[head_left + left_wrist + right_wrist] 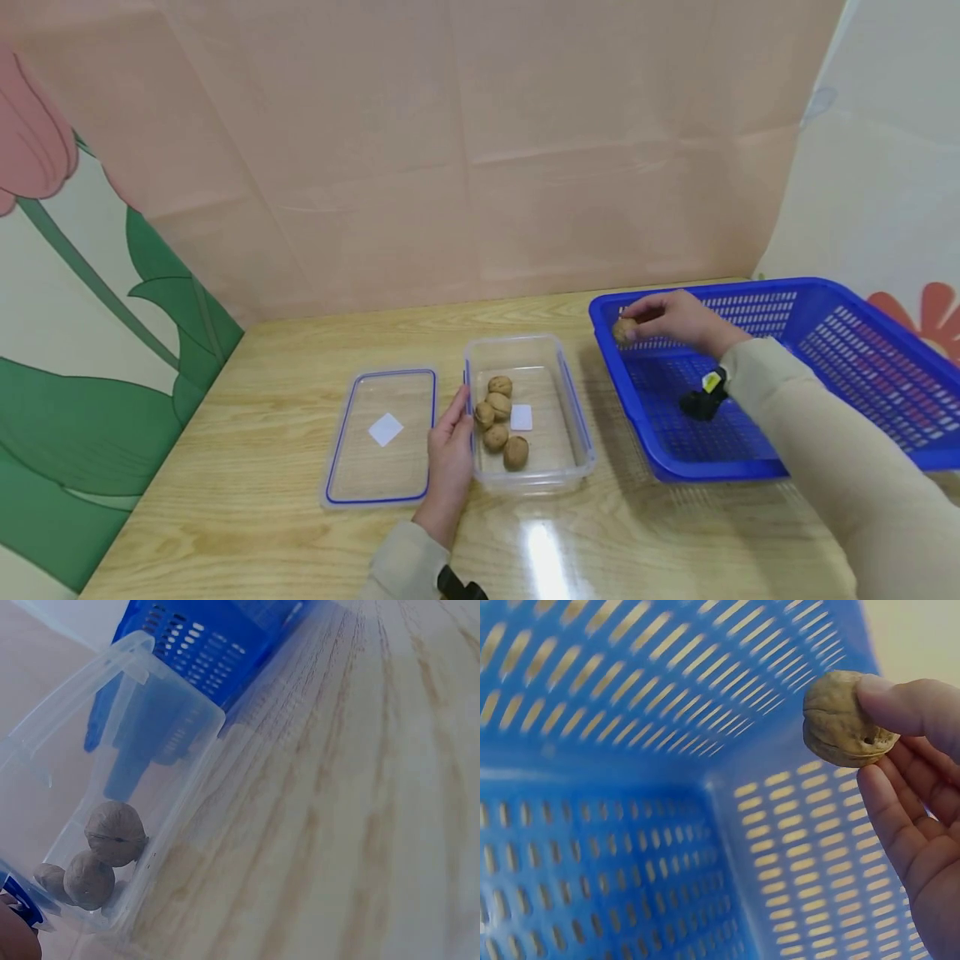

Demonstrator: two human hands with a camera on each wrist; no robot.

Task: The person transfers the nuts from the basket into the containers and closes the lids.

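Observation:
My right hand (681, 318) pinches a walnut (841, 720) between thumb and fingers, inside the far left corner of a blue plastic basket (628, 400). In the right wrist view, the walnut shows a small dark hole in its shell. My left hand (450, 458) rests against the left side of a clear plastic box (558, 446), its fingers pointing away along the wall. Several walnuts (498, 406) lie along the box's left half, beside a white square label (521, 417). Only a fingertip (16, 936) of the left hand shows in the left wrist view.
Left of the box, a clear lid (352, 458) with a blue seal and a white label lies flat on the wooden table (247, 467). A pinkish sheet (337, 167) hangs behind the table. The basket's raised rim stands to the right of the box.

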